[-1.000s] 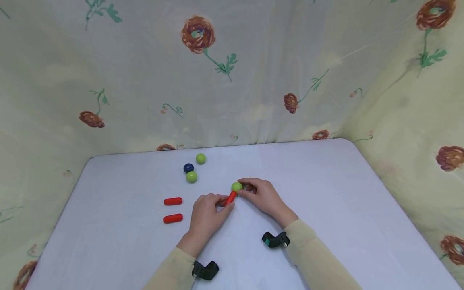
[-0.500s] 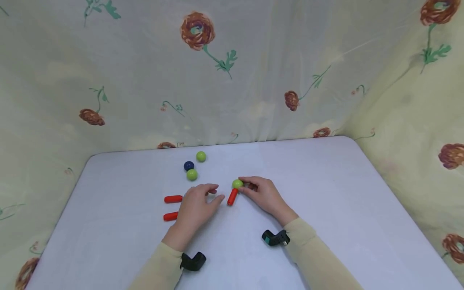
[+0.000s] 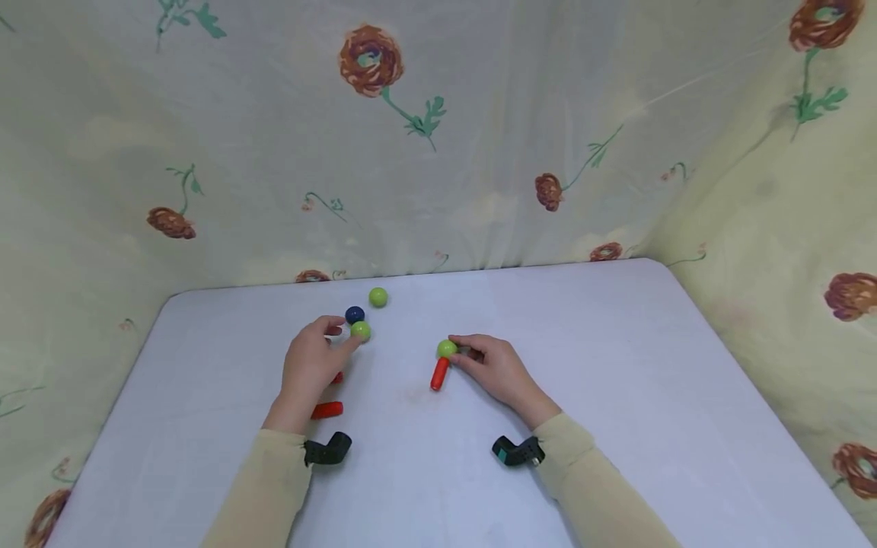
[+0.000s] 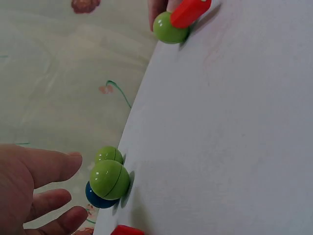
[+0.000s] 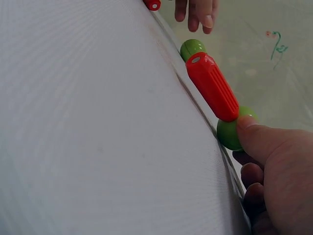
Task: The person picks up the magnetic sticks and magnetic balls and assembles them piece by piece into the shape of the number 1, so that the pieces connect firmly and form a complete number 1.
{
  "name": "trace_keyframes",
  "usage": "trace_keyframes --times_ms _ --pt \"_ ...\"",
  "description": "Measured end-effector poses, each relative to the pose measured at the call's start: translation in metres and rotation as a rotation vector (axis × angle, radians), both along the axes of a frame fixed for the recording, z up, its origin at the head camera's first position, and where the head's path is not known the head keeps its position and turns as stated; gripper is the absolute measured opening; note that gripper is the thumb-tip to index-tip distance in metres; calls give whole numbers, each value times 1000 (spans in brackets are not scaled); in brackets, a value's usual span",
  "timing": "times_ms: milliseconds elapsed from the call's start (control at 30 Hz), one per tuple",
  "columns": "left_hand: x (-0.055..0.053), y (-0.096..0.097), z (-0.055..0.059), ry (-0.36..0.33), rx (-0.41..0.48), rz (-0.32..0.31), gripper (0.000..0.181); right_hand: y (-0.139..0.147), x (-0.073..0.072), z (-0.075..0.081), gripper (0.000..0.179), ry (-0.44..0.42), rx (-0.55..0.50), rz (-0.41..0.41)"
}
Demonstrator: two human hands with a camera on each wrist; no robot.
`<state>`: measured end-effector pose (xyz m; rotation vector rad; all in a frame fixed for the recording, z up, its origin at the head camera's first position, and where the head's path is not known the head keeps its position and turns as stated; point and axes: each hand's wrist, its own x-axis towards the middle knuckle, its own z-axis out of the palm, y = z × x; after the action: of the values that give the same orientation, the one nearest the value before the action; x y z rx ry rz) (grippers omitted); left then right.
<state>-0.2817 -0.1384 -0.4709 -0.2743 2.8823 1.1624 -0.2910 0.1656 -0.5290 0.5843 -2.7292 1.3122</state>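
In the head view, my right hand point(image 3: 496, 369) pinches a glossy green ball point(image 3: 446, 348) between thumb and fingers. A ridged red rod point(image 5: 212, 88) joins end-on to that ball and angles toward me, its other end loose. My left hand point(image 3: 311, 364) reaches over the left side with thumb and fingers spread, holding nothing. Just past its fingertips sit another green ball point(image 4: 107, 178) and a dark blue ball point(image 3: 354, 314), close together. In the left wrist view a gap shows between the thumb and that green ball.
Farther back lies a third green ball point(image 3: 378, 297). Two more red rods lie by my left hand: a front rod point(image 3: 327, 410) and a back rod point(image 3: 339, 377), partly covered by the hand. Flowered cloth point(image 3: 479, 152) hangs behind the white table point(image 3: 617, 342).
My left hand has let go of the red rod and moved left and back to the balls. The right hand keeps its pinch on the green ball, nearly still.
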Motion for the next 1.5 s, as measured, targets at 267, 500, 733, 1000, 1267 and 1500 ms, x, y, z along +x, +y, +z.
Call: trace_keyframes --times_ms 267,500,733,1000,1267,1500 --pt "-12 1 -3 -25 6 -38 48 1 0 -1 38 7 10 -5" --pt "-17 5 -9 -18 -24 -32 42 -1 0 -1 37 3 5 -1" --pt "-14 7 -13 -24 -49 -24 37 -1 0 -2 38 -3 14 -2" --pt "-11 9 -12 -11 -43 -40 35 -1 -1 -2 37 6 25 -8" --pt "3 12 -5 73 71 -150 50 -1 -1 -3 38 3 20 0" --pt "20 15 1 78 171 -179 50 0 -1 -3 37 10 21 -2"
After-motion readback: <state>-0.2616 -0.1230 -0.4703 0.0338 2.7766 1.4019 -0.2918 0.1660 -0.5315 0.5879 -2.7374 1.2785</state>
